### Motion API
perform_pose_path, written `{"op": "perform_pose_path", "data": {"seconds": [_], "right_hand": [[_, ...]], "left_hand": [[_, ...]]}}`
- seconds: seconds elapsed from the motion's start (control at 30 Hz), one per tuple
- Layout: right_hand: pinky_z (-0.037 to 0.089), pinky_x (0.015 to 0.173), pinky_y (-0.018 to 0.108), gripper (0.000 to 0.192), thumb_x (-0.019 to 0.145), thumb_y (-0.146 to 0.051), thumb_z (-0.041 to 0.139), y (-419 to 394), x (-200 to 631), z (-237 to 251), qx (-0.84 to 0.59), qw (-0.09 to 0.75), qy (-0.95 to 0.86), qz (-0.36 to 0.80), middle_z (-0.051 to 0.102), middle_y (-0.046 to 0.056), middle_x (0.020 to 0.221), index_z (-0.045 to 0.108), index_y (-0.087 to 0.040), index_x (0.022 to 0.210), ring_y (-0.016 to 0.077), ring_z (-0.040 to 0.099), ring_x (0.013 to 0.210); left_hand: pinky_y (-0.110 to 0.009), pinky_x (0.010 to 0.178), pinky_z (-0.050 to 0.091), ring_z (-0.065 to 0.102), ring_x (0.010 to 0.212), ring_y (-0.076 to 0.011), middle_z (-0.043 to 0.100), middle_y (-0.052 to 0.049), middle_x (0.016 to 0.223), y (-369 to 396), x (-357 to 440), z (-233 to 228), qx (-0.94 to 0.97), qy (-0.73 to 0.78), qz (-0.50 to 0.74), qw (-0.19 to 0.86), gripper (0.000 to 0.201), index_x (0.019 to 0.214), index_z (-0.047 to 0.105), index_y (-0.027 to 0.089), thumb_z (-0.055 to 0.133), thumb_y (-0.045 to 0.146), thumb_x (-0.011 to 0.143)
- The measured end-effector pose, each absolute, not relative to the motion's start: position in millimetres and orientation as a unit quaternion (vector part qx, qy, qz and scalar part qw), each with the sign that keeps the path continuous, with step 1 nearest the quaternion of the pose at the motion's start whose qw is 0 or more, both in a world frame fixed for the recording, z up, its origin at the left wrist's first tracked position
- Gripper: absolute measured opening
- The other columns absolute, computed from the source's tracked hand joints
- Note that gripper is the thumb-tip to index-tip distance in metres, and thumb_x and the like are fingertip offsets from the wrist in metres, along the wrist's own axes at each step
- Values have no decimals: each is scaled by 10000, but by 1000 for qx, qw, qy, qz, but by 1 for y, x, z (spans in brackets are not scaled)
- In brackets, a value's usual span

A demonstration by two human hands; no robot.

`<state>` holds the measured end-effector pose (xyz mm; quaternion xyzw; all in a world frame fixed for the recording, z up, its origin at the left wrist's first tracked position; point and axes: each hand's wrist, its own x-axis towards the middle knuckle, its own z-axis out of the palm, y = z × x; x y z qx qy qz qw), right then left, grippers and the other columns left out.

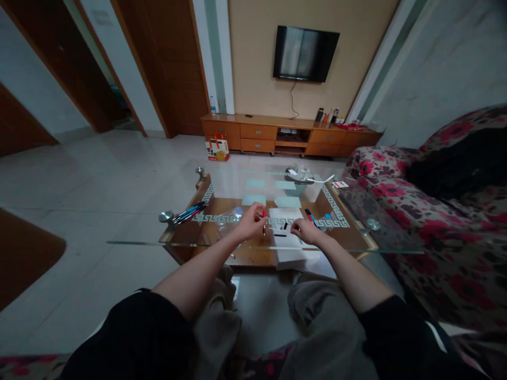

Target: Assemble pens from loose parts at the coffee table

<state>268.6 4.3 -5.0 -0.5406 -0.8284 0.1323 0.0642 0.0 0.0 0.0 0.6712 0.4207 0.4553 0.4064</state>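
Monitoring, I see the left hand (251, 221) pinching 1 red-and-black pen (264, 229) above the glass bench (336, 224); right hand (306, 231): cannot tell.

You are in a home living room: a glass-topped coffee table (338, 224) lies beneath your left hand (251, 221), a wall-mounted television (306, 54) and low wooden TV cabinet (257, 132) are beyond that grip, and a floral-covered sofa (390, 191) sits to its right.

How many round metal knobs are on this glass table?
3: the far-left knob, the near-left knob beside the pens, and the near-right knob. Another may be hidden at the far right.
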Motion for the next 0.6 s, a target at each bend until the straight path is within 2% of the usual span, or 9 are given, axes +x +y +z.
{"op": "perform_pose_path", "data": {"seconds": [0.2, 0.37, 0.6], "right_hand": [[413, 768, 266, 99, 899, -182, 576, 2, 269, 6, -508, 119, -843, 128, 681, 102, 910, 666, -147, 875, 194, 602, 845], [397, 731, 266, 125, 936, -195, 495, -9, 260, 27, -496, 218, -832, 120, 671, 73, 876, 614, -169, 962, 182, 583, 787], [425, 711, 273, 112, 895, -244, 541, -18, 244, 40, -507, 376, -768, 104, 661, 39, 799, 639, -192, 911, 176, 593, 731]], "left_hand": [[-226, 653, 483, 603, 695, -104, 589, 7, 862, 0, -1, 0, 667, 418, 467, 403, 360, 1154, 529, 216, 669, 264, 826], [-241, 672, 493, 609, 722, -118, 607, 0, 855, 0, -1, 1, 676, 418, 465, 389, 354, 1158, 538, 208, 667, 263, 833], [-244, 660, 490, 614, 721, -127, 618, 4, 823, 3, -2, -3, 693, 416, 461, 367, 344, 1152, 567, 207, 663, 253, 825]]}}
